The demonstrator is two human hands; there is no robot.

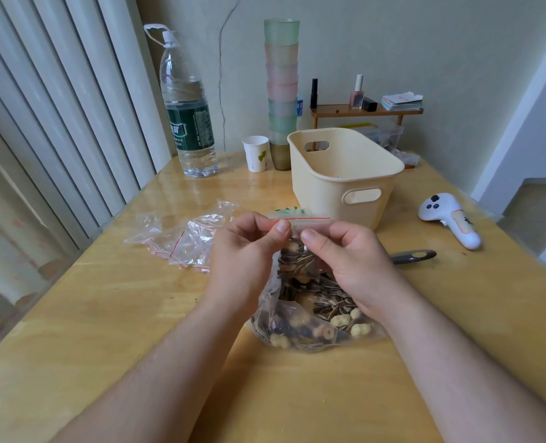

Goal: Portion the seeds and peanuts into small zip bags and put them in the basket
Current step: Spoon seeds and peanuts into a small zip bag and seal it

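Both bare forearms reach over the wooden table (105, 314), and beneath the wrists lies a big clear bag (316, 318) slumped open, full of striped sunflower seeds and pale peanuts in the shell. Above it the left hand (242, 251) and right hand (351, 260) each pinch, thumb against curled fingers, the red-lined zip strip of a small zip bag (300, 251) already packed with that mix. Just behind stands the cream basket (345, 174), with crumpled spare bags (182, 241) lying to its left.
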